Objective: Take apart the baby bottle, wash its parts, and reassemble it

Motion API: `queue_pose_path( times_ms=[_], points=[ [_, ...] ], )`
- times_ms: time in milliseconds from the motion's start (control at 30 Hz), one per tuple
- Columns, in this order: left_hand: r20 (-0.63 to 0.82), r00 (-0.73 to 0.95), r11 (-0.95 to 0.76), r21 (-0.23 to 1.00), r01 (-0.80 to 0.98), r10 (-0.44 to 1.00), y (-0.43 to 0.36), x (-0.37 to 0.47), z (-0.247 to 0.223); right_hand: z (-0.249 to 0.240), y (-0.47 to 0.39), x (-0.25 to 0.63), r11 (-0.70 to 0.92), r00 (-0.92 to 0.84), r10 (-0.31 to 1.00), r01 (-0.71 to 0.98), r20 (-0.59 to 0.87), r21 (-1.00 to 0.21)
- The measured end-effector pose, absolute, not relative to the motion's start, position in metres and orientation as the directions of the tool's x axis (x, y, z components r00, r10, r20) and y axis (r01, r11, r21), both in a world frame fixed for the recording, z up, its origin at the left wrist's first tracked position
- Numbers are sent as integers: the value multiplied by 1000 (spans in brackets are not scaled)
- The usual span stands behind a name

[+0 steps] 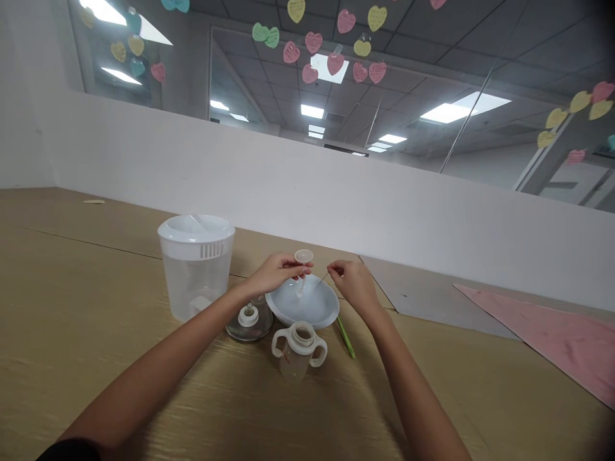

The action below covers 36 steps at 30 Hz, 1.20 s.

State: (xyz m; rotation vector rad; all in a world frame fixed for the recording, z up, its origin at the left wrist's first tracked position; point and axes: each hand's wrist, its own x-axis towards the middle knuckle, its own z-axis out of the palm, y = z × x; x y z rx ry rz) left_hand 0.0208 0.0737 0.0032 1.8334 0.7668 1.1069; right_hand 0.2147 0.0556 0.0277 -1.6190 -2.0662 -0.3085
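My left hand (278,272) is closed round a translucent funnel-shaped bottle insert (303,257), whose narrow stem hangs down over a white bowl (324,310). Pinched in my right hand (354,282) is a thin wire-like stick (323,278) that slants down towards the bowl; its far end is too fine to make out. In front of the bowl stands a clear two-handled baby bottle (295,362), upright and uncapped. To the left, a white bottle collar with a nipple (248,315) rests on a round metal lid or plate (250,333).
A lidded white plastic pitcher (196,269) stands left of the bowl. A green stick-like handle (346,337) lies right of it. Pink cloth (548,326) covers part of the table (120,307) at the right. Behind rises a white wall (298,186) below windows.
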Motion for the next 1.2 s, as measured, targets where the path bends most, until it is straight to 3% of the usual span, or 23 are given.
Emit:
queue_pose_path(
  times_ms=[133, 300, 533, 633, 767, 867, 1067, 1200],
  points=[
    [417, 404, -473, 880, 44, 814, 55, 21, 21, 23, 59, 217, 189, -166, 900, 982, 403, -18],
    [338, 442, -391, 920, 32, 831, 43, 23, 28, 15, 65, 222, 130, -134, 939, 991, 316, 32],
    [315, 562, -423, 903, 69, 765, 33, 25, 28, 23, 58, 217, 144, -138, 942, 990, 306, 3],
    [319, 595, -443, 894, 69, 737, 29, 24, 30, 35, 45, 212, 233, -173, 909, 965, 380, -117],
    [290, 648, -465, 878, 112, 704, 26, 24, 32, 48, 26, 206, 470, -213, 863, 674, 459, -570],
    [249, 689, -491, 853, 176, 680, 25, 24, 33, 53, 15, 203, 487, -262, 872, 527, 412, -696],
    [188, 734, -528, 807, 264, 653, 26, 22, 32, 57, 2, 200, 511, -434, 857, 643, 278, -571],
    [183, 744, -619, 696, 363, 642, 31, 21, 24, 54, 2, 199, 517, -476, 853, 709, 215, -480]
  ],
)
